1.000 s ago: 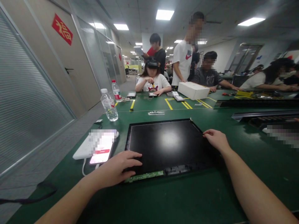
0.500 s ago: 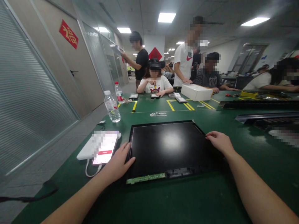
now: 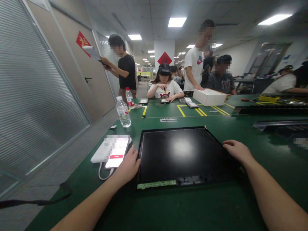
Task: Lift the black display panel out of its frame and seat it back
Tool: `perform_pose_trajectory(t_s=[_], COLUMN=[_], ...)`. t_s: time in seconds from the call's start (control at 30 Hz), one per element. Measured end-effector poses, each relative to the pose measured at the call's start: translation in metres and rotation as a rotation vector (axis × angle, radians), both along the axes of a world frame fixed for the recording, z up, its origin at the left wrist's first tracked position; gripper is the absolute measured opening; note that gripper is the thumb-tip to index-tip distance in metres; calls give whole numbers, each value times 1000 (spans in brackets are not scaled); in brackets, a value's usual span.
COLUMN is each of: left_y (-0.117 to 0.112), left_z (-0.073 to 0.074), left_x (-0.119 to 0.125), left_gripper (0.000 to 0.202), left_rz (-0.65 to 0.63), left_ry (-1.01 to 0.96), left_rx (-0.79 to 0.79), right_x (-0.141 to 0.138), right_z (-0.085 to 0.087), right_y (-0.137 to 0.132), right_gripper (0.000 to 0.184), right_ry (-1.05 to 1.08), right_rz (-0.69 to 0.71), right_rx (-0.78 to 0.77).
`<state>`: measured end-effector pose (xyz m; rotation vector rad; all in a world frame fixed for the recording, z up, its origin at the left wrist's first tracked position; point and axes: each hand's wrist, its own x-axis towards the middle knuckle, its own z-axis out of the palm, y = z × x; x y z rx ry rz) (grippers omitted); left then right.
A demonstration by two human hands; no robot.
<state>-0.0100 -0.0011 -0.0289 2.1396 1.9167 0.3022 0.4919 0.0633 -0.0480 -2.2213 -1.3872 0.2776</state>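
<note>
A black LCD screen panel lies flat on the green table, glossy side up, with a bright reflection in its middle. Along its near edge runs a green circuit board strip. My left hand grips the panel's left edge, its thumb against the frame and part of its fingers hidden. At the right edge, my right hand holds the frame with bent fingers, their undersides out of sight. To the left of my left hand is a lit phone on a white box-like device with a white cable.
Two water bottles, the nearer one clear, stand behind the phone. Small scraps lie beyond the panel. Long black bars rest at the right. A white box sits on the far side, where several people are around the table.
The camera view has turned slightly left, so everything sits further right. My left thumb has come off the screen face to its edge. The standing person at left has shifted left.
</note>
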Motion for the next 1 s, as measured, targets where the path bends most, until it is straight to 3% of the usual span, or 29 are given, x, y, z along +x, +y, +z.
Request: perform_pose_trajectory(t_s=[0.13,0.57,0.77,0.9,1.0], left_y=[1,8,0,-8,-12], left_z=[0,-6,13,26,34], left_x=[1,-10,-1,8,16], left_gripper=[48,45,45,51,57], left_rz=[3,50,233,380,508], left_ry=[-15,-309,-742,-1109,-1273], left_rx=[10,95,40,-151,-245], right_x=[-1,-9,-12,-13,-14], right_z=[-6,-8,-4,-3,0], right_y=[3,1,-1,0,-1], right_gripper=[32,35,34,34,34], right_ry=[-33,-149,-157,-163,-159], right_rz=[67,90,75,70,72], right_rx=[-90,-98,-114,-142,-157])
